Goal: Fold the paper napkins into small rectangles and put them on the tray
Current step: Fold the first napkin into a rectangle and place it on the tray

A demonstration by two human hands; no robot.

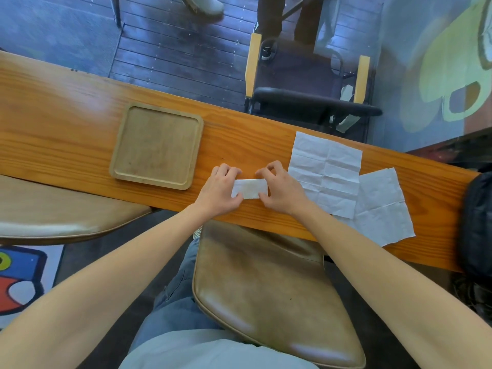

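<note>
The square wooden tray (157, 146) sits on the tabletop (66, 107) to the left of my hands, and nothing lies in it; its raised rim runs all the way round a bare, lightly marked floor.

Just right of the tray, near the tabletop's near edge, I hold a folded napkin (249, 188), a small white rectangle lying flat on the wood. My left hand (219, 189) has its thumb curled onto the rectangle's near left corner while the fingers bend down over its far left end, so it pinches that end. My right hand (279, 189) does the same at the other end: thumb on the near right corner, fingers curled over the far edge, fingertips close to those of the left hand above the paper.

To the right of my right hand lie two unfolded napkins, both creased into grids. The farther unfolded napkin (326, 173) lies flat and overlaps the left edge of the nearer unfolded napkin (383, 206), whose near corner hangs past the tabletop's edge.

Below the tabletop, a tan padded chair seat (271, 288) lies in front of me, and another seat (53, 211) is on the left.
</note>
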